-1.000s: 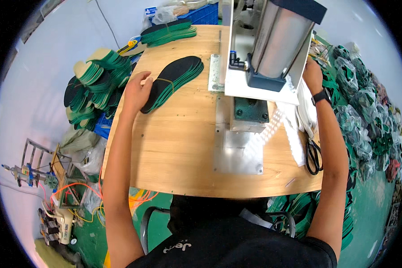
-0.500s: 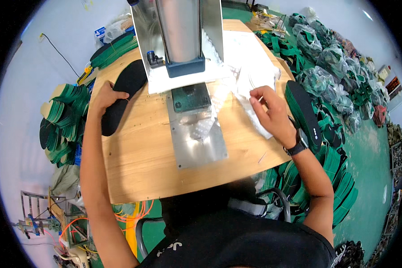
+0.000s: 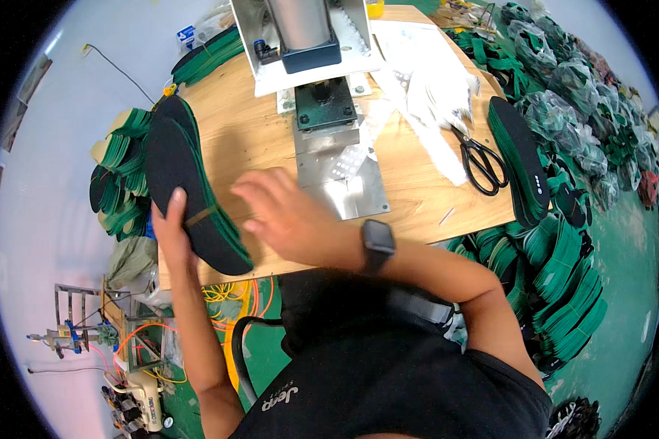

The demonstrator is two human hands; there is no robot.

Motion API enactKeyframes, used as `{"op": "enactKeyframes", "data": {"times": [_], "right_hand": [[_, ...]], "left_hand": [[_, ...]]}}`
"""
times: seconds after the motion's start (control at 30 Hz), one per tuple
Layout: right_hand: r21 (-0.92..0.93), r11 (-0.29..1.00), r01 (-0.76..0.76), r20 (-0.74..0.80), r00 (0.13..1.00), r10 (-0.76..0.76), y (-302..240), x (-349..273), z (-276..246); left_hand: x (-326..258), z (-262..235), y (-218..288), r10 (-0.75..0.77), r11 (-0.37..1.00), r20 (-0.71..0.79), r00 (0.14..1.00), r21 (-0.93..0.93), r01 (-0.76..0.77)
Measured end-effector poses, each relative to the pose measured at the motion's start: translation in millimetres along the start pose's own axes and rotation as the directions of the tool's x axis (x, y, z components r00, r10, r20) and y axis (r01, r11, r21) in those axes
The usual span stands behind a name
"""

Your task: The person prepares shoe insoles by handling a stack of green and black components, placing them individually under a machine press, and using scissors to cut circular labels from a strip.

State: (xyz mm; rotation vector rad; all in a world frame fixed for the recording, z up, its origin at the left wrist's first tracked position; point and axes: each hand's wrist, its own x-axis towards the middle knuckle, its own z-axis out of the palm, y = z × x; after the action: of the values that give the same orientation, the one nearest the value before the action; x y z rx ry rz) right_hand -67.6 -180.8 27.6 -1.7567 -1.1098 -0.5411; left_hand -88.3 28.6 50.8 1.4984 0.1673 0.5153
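A bundle of black-topped green insoles (image 3: 177, 157) is tilted up over the table's left edge, a thin tan band around its middle. Wrapped about its near side is my left hand (image 3: 171, 238), the thumb lying on the black face by the band. My right hand (image 3: 289, 219), blurred by motion, is just right of the bundle and apart from it. Its fingers are bent but spread from the thumb, and nothing shows between them. Beyond it, a press (image 3: 311, 58) stands over a metal base plate (image 3: 359, 197) with a dotted translucent sheet (image 3: 348, 161) on it.
Black-handled scissors (image 3: 483, 167) lie by white sheets (image 3: 414, 62) on the wooden table's right side. Another insole stack (image 3: 516, 157) rests at the right edge. More stacks (image 3: 121, 172) stand left of the table, and bagged green pieces (image 3: 564, 110) fill the floor at right.
My left hand has raised and tilted the insole bundle, so its green side shows. My right hand has crossed leftward from the white sheets, where the scissors now show.
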Motion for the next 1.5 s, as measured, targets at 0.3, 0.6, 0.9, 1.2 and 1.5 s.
{"op": "enactKeyframes", "data": {"times": [0.3,0.6,0.9,1.2,1.5], "right_hand": [[0.208,0.978,0.018,-0.037,0.999,-0.01,-23.7,-39.1,23.2],[0.545,0.591,-0.595,0.792,0.596,-0.131,-25.0,-78.2,-38.6],[-0.49,0.866,0.097,0.412,0.901,0.133,90.8,-46.1,-61.6],[-0.117,0.704,-0.701,-0.136,0.713,0.688,6.6,-77.9,-185.9],[0.14,0.94,-0.31,0.257,0.928,0.268,-36.9,3.1,-39.8]], "left_hand": [[-87.6,18.5,-37.4,-0.317,0.88,-0.077,0.945,-0.397,0.262],[-77.3,3.9,-45.5,-0.277,0.917,-0.134,0.952,-0.333,0.22],[-26.3,-22.7,-28.3,-0.07,0.898,-0.274,0.959,-0.436,-0.059],[-37.2,-34.0,-58.4,-0.031,0.807,-0.184,0.982,-0.585,-0.084],[-78.9,38.6,-56.2,0.223,0.791,0.035,0.974,-0.591,-0.16]]}}
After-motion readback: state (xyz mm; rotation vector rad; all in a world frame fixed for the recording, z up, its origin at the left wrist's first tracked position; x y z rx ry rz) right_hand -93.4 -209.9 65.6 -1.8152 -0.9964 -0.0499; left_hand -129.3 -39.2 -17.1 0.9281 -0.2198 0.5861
